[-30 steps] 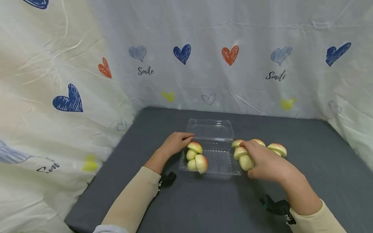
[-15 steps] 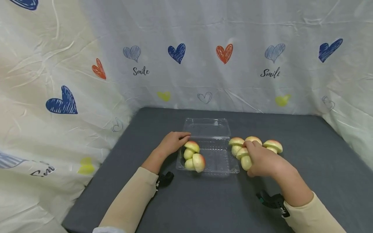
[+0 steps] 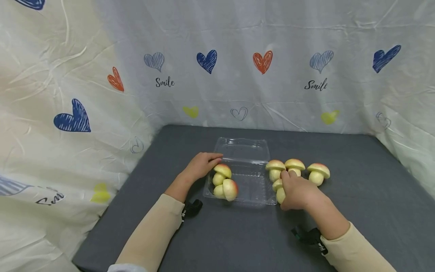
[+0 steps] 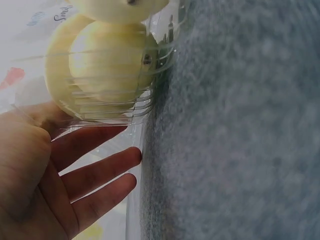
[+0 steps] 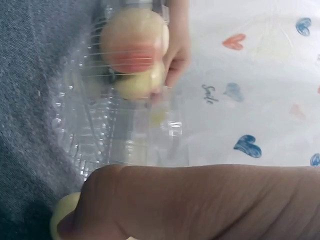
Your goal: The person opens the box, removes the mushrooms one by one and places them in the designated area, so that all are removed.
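Fingers of the right hand (image 3: 297,192) are curled round 1 pale yellow, dome-capped mushroom (image 3: 280,194), just beside the right rim of an open, clear, ribbed plastic box (image 3: 251,187); I cannot tell whether it touches the grey cloth-covered desk (image 3: 238,238). The left hand (image 3: 200,166) has its fingers straight and apart at the box's left side. Beyond the right hand stand 3 red-tinged yellow mushrooms (image 3: 318,173); 2 similar mushrooms (image 3: 230,189) lie inside the box.

The held mushroom looks light, smooth and fairly firm, perhaps foam; the narrow neck under its cap seems the surest hold. The box is probably light, thin, slippery and easily dented, best steadied by its rim.

"Smile" is legible 2 times in black script on the white heart-printed backdrop (image 3: 234,22); no brand is readable.
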Available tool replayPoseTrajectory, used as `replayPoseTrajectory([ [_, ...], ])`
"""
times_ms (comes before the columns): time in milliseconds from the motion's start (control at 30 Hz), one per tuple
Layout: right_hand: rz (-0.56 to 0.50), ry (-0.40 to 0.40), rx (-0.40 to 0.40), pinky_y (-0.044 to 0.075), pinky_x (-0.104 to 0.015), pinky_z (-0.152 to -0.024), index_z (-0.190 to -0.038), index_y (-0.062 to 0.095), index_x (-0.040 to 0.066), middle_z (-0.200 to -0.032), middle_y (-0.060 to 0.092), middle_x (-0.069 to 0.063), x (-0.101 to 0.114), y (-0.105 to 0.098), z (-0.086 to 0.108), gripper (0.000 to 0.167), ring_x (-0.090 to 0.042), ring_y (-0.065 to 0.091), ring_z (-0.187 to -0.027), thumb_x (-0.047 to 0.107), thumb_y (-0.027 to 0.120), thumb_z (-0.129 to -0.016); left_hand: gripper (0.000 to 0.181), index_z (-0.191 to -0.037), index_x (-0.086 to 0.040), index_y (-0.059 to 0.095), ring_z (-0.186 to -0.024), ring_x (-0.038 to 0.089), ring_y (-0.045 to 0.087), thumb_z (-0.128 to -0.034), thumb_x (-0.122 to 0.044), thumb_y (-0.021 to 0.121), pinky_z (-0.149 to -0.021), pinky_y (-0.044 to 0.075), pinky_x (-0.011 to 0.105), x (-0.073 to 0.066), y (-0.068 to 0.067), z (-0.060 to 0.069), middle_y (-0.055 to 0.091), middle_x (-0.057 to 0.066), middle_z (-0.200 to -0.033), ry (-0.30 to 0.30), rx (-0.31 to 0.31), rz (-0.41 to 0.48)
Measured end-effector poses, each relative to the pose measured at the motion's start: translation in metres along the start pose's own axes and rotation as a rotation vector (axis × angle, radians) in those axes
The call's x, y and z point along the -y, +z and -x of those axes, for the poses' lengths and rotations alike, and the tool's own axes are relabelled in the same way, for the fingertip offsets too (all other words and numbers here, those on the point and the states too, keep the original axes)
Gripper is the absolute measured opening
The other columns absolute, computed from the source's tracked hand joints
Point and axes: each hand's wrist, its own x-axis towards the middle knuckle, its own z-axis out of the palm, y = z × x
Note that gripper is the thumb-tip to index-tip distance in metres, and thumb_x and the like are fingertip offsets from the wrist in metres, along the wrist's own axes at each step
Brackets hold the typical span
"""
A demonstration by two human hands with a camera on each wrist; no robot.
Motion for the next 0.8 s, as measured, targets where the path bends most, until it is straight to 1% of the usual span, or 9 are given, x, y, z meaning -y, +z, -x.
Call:
replayPoseTrajectory([
  [100, -0.007, -0.005, -0.011, 0.044, -0.041, -0.053, -0.141, 0.038, -0.010, -0.125, 0.046, -0.031, 0.003, 0.004, -0.002, 0.089, -0.029, 0.054, -0.073, 0.017, 0.086, -0.072, 0.042, -0.147, -0.013, 0.060, -0.129, 0.028, 0.059, -0.1090, -0.030, 0.056, -0.106, 0.050, 0.046, 0.000, -0.002, 0.001, 0.062, 0.007, -0.142, -0.013, 0.008, 0.014],
  [233, -0.011, -0.021, -0.046, 0.043, -0.041, -0.050, -0.139, 0.038, -0.009, -0.122, 0.046, -0.030, 0.005, 0.007, -0.004, 0.085, -0.025, 0.051, -0.063, 0.015, 0.085, -0.073, 0.042, -0.147, -0.013, 0.060, -0.130, 0.028, 0.058, -0.1091, -0.031, 0.055, -0.106, 0.049, 0.047, 0.001, -0.004, 0.001, 0.062, 0.007, -0.142, -0.025, 0.018, 0.022],
  [300, -0.008, -0.018, -0.060, 0.043, -0.041, -0.049, -0.139, 0.039, -0.009, -0.122, 0.046, -0.030, 0.005, 0.007, -0.005, 0.083, -0.024, 0.050, -0.062, 0.013, 0.084, -0.074, 0.043, -0.148, -0.014, 0.059, -0.130, 0.027, 0.058, -0.1093, -0.032, 0.054, -0.106, 0.049, 0.046, 0.001, -0.004, -0.001, 0.062, 0.007, -0.142, -0.025, 0.023, 0.021],
  [367, -0.003, -0.022, -0.075, 0.044, -0.041, -0.049, -0.140, 0.039, -0.009, -0.123, 0.046, -0.032, 0.006, 0.003, -0.007, 0.082, -0.024, 0.051, -0.060, 0.013, 0.084, -0.075, 0.043, -0.148, -0.014, 0.059, -0.130, 0.027, 0.059, -0.1096, -0.032, 0.054, -0.106, 0.050, 0.046, 0.002, -0.008, -0.002, 0.062, 0.007, -0.142, -0.022, 0.018, 0.013],
  [500, -0.016, -0.033, -0.093, 0.047, -0.040, -0.051, -0.143, 0.037, -0.009, -0.130, 0.043, -0.036, 0.007, -0.006, -0.007, 0.089, -0.023, 0.054, -0.062, 0.019, 0.088, -0.075, 0.042, -0.148, -0.015, 0.059, -0.130, 0.026, 0.059, -0.1095, -0.032, 0.054, -0.106, 0.049, 0.046, 0.001, -0.013, -0.005, 0.062, 0.006, -0.142, -0.021, 0.006, 0.003],
  [600, -0.010, -0.052, -0.127, 0.052, -0.042, -0.057, -0.143, 0.037, -0.011, -0.131, 0.044, -0.038, 0.006, -0.011, -0.002, 0.096, -0.030, 0.061, -0.076, 0.023, 0.093, -0.073, 0.042, -0.148, -0.014, 0.059, -0.129, 0.026, 0.059, -0.1095, -0.030, 0.054, -0.105, 0.050, 0.046, 0.000, -0.013, -0.006, 0.062, 0.007, -0.142, -0.021, 0.011, 0.005],
  [667, 0.008, -0.064, -0.159, 0.054, -0.046, -0.062, -0.142, 0.038, -0.011, -0.130, 0.045, -0.037, 0.005, -0.014, 0.003, 0.098, -0.040, 0.063, -0.089, 0.024, 0.095, -0.071, 0.042, -0.148, -0.013, 0.059, -0.128, 0.026, 0.060, -0.1096, -0.029, 0.054, -0.104, 0.051, 0.046, -0.001, -0.011, -0.006, 0.062, 0.007, -0.142, -0.015, 0.016, -0.003],
  [733, 0.044, -0.085, -0.216, 0.055, -0.049, -0.066, -0.140, 0.042, -0.011, -0.128, 0.050, -0.034, 0.005, -0.014, 0.009, 0.091, -0.047, 0.061, -0.099, 0.021, 0.093, -0.072, 0.041, -0.147, -0.013, 0.059, -0.127, 0.026, 0.060, -0.1098, -0.029, 0.054, -0.103, 0.052, 0.045, 0.000, -0.008, -0.004, 0.063, 0.007, -0.141, -0.016, 0.022, -0.016],
  [800, 0.080, -0.144, -0.323, 0.055, -0.051, -0.070, -0.136, 0.046, -0.012, -0.125, 0.054, -0.031, 0.008, -0.013, 0.012, 0.075, -0.048, 0.061, -0.103, 0.012, 0.087, -0.077, 0.041, -0.147, -0.013, 0.060, -0.127, 0.025, 0.061, -0.1098, -0.029, 0.054, -0.103, 0.052, 0.045, 0.001, -0.005, -0.001, 0.064, 0.007, -0.140, -0.023, 0.022, -0.027],
])
